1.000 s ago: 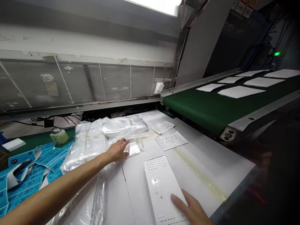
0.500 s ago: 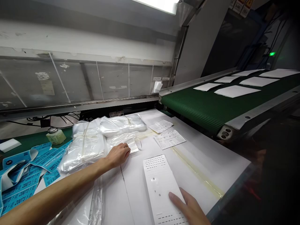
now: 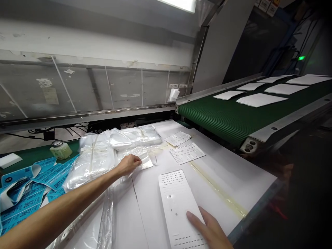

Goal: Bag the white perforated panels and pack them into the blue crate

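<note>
Head view, L hand (image 3: 127, 165) pinching clear bag (image 3: 146, 160) (fingers (image 3: 136, 159) half hidden), R hand (image 3: 211, 230) open on white panel (image 3: 173, 197)

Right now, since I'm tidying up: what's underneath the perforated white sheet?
The perforated white sheet lies on the white work table, under the right hand; anything beneath it is hidden.

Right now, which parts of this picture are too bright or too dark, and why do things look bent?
In the head view, the ceiling light glares white at the top edge, the clear plastic bags shine in bright patches, the lower right corner sinks into dark shadow, and the green conveyor belt looks stretched toward the picture's edge, as through a wide lens.
</note>
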{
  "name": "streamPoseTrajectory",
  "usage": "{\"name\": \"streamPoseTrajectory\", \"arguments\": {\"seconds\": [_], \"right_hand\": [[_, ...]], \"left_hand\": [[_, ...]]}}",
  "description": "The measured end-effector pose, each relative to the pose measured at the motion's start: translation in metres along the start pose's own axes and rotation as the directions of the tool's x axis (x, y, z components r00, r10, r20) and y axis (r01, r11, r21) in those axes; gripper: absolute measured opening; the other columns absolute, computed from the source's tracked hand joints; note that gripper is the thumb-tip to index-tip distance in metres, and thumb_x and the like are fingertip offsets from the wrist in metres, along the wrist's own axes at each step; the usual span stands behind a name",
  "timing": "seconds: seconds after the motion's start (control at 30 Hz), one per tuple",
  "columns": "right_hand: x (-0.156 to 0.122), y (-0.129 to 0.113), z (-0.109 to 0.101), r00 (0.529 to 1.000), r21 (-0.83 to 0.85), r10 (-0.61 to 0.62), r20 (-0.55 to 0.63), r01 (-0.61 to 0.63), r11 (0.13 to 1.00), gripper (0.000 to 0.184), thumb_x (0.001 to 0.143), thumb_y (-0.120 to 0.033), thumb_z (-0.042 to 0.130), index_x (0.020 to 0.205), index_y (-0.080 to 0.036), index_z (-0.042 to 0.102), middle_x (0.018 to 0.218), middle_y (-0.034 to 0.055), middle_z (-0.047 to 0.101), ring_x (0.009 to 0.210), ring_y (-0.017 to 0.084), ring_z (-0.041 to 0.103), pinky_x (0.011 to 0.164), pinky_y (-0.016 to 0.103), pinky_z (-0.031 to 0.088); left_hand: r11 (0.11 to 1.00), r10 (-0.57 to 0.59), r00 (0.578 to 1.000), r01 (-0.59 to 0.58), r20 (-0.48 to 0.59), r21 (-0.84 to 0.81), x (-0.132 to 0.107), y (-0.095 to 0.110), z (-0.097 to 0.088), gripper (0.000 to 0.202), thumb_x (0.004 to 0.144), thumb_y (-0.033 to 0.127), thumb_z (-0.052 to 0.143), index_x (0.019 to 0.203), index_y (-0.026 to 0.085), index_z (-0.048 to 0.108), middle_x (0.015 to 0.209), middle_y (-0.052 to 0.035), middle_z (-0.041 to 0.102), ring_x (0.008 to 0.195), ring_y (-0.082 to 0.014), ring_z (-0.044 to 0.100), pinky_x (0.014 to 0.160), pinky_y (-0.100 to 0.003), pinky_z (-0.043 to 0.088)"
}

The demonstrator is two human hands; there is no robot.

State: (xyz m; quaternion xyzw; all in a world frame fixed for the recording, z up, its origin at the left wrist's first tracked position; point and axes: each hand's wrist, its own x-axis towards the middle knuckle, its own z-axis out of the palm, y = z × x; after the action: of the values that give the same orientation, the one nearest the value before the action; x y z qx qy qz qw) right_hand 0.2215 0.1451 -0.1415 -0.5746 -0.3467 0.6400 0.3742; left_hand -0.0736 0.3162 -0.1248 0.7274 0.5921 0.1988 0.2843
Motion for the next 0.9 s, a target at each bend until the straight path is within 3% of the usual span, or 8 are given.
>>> {"name": "streamPoseTrajectory", "arguments": {"seconds": [0.33,0.5,0.63,0.7,0.9], "right_hand": [[0.001,0.002,-0.001,1.000,0.015,0.011,0.004,-0.011,1.000,0.071,0.072,-0.057,0.062,0.128,-0.015,0.047,0.109,0.0115,0.068,0.100,0.031,0.063,0.082,0.040,0.051],[0.001,0.001,0.000,1.000,0.004,0.009,-0.020,-0.009,1.000,0.075,0.070,-0.058,0.063,0.128,-0.014,0.048,0.106,0.0121,0.069,0.099,0.032,0.063,0.081,0.040,0.051],[0.000,0.000,0.000,0.999,0.000,0.012,-0.032,-0.012,1.000,0.073,0.071,-0.058,0.062,0.128,-0.014,0.048,0.107,0.0120,0.069,0.098,0.031,0.063,0.082,0.041,0.051],[0.000,0.000,0.000,0.999,-0.008,0.012,-0.039,-0.013,1.000,0.073,0.072,-0.057,0.062,0.128,-0.013,0.048,0.109,0.0120,0.068,0.100,0.031,0.063,0.083,0.041,0.051],[0.001,0.000,0.001,0.999,-0.004,-0.001,-0.044,0.001,1.000,0.068,0.072,-0.057,0.062,0.125,-0.015,0.052,0.109,0.0112,0.068,0.100,0.031,0.063,0.083,0.041,0.051]], "left_hand": [[0.981,-0.087,0.996,0.085,-0.004,-0.176,0.004,0.002,0.004,0.016,0.065,0.033,0.062,0.064,0.017,0.063,0.068,-0.0035,0.065,0.066,-0.0190,0.060,0.056,-0.026,0.043],[0.943,-0.091,0.994,0.107,0.064,-0.315,0.004,0.003,0.002,0.026,0.066,0.041,0.064,0.065,0.016,0.058,0.065,-0.0030,0.063,0.062,-0.0162,0.059,0.055,-0.026,0.046],[0.911,-0.088,0.991,0.123,0.104,-0.394,0.004,-0.001,-0.004,0.035,0.073,0.048,0.057,0.074,0.014,0.063,0.081,-0.0072,0.067,0.072,-0.0172,0.062,0.061,-0.027,0.049],[0.904,-0.094,0.989,0.131,0.112,-0.406,0.003,-0.002,-0.006,0.033,0.072,0.046,0.058,0.076,0.014,0.064,0.083,-0.0078,0.067,0.074,-0.0180,0.062,0.062,-0.028,0.049],[0.912,-0.099,0.991,0.125,0.087,-0.391,0.003,0.006,-0.002,0.022,0.064,0.036,0.066,0.068,0.015,0.060,0.067,-0.0030,0.064,0.065,-0.0159,0.060,0.057,-0.027,0.046]]}}
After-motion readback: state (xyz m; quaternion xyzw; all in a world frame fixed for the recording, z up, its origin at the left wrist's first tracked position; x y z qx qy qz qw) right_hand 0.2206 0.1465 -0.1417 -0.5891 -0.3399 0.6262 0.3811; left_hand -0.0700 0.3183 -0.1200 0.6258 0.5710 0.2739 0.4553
